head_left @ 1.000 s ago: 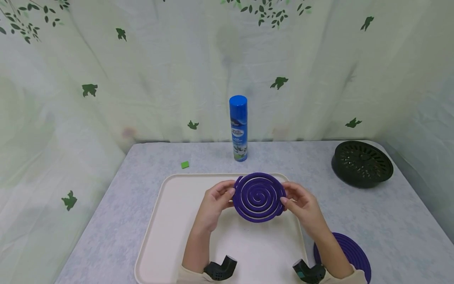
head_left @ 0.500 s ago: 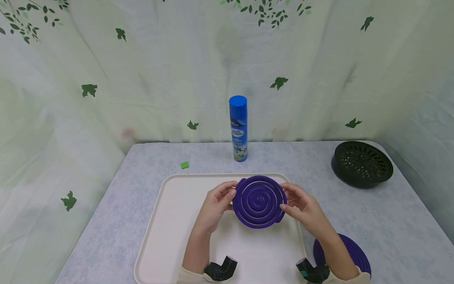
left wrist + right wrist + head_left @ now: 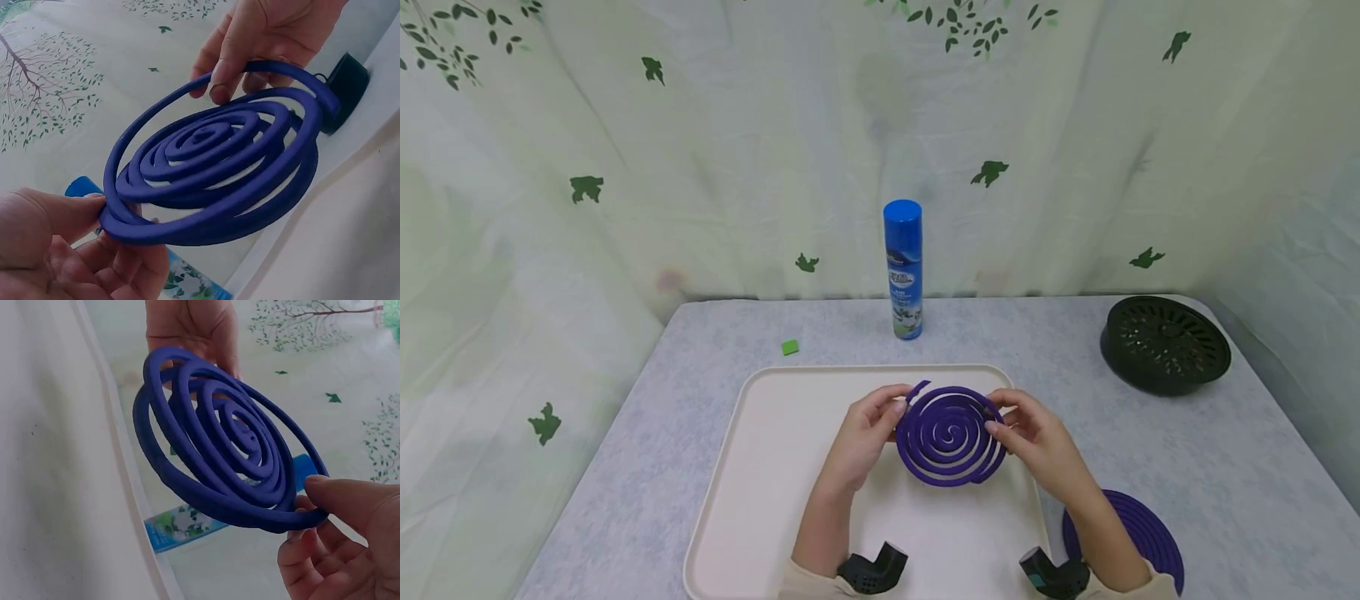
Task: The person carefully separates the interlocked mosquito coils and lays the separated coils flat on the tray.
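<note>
A purple mosquito coil pair [image 3: 951, 435] is held up over the white tray [image 3: 782, 483] in the head view. My left hand [image 3: 867, 433] pinches its left edge between thumb and fingers. On the opposite edge, my right hand [image 3: 1041, 437] has a thumb-and-finger pinch too. From the left wrist, the coil [image 3: 206, 232] shows its turns spread apart in layers, with one free end near the right hand [image 3: 269, 31]. The right wrist view also shows gaps between the turns of the coil [image 3: 206, 499]. Another flat purple coil [image 3: 1153, 537] lies beside the tray, partly hidden under my right forearm.
Behind the tray stands a blue spray can [image 3: 904, 271]. A small green square [image 3: 790, 347] lies left of it on the table. At the back right sits a black round holder with a slotted lid [image 3: 1168, 337]. A leaf-patterned curtain [image 3: 737, 167] closes off the back.
The held coil has dropped slightly and its turns have come further apart, one end now sticking out at the upper left. Both hands keep their pinch and have shifted a little.
</note>
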Available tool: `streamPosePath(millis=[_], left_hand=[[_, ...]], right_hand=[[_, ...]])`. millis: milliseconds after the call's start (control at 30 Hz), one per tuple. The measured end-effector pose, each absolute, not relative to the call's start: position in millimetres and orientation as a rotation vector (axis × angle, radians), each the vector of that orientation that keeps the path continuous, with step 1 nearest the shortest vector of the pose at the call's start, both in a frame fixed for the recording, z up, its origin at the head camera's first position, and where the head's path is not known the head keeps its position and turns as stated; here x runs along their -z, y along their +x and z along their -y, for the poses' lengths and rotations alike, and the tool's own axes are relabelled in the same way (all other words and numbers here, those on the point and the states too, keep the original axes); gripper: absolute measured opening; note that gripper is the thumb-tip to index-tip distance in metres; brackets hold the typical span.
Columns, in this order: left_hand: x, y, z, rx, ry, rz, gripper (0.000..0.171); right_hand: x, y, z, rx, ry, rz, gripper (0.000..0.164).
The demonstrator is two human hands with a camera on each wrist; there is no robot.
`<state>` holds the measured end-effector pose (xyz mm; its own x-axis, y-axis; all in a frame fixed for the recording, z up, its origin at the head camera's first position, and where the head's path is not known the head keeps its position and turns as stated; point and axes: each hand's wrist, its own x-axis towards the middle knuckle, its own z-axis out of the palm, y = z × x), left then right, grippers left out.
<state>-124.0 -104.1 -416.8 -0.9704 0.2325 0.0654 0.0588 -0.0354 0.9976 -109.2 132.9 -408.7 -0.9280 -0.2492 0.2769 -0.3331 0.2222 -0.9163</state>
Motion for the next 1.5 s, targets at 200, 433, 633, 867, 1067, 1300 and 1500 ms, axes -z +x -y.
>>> streamPosePath(millis=[200, 433, 633, 867, 1067, 1300, 1500], left_hand=[[416, -124, 104, -2.227, 0.307, -2.010, 0.029], [416, -124, 101, -2.291, 0.234, -1.934, 0.026], [416, -124, 101, -2.321, 0.200, -1.930, 0.026], [416, -124, 102, -2.346, 0.178, -1.866, 0.031], [415, -123, 102, -2.352, 0.137, -1.861, 0.029], [414, -122, 102, -2.363, 0.138, -1.812, 0.032], [413, -121, 102, -2.344, 0.297, -1.799, 0.033]], right_hand=[[426, -116, -134, -1.968, 0.462, 2.255, 0.026], [427, -117, -132, -2.150, 0.427, 2.067, 0.026], [426, -116, -133, -2.216, 0.472, 2.027, 0.029], [424, -114, -137, -2.208, 0.501, 2.092, 0.030], [425, -114, -139, -2.239, 0.548, 2.106, 0.028], [428, -116, -140, -2.359, 0.633, 2.014, 0.025], [427, -115, -136, -2.478, 0.464, 1.901, 0.025]])
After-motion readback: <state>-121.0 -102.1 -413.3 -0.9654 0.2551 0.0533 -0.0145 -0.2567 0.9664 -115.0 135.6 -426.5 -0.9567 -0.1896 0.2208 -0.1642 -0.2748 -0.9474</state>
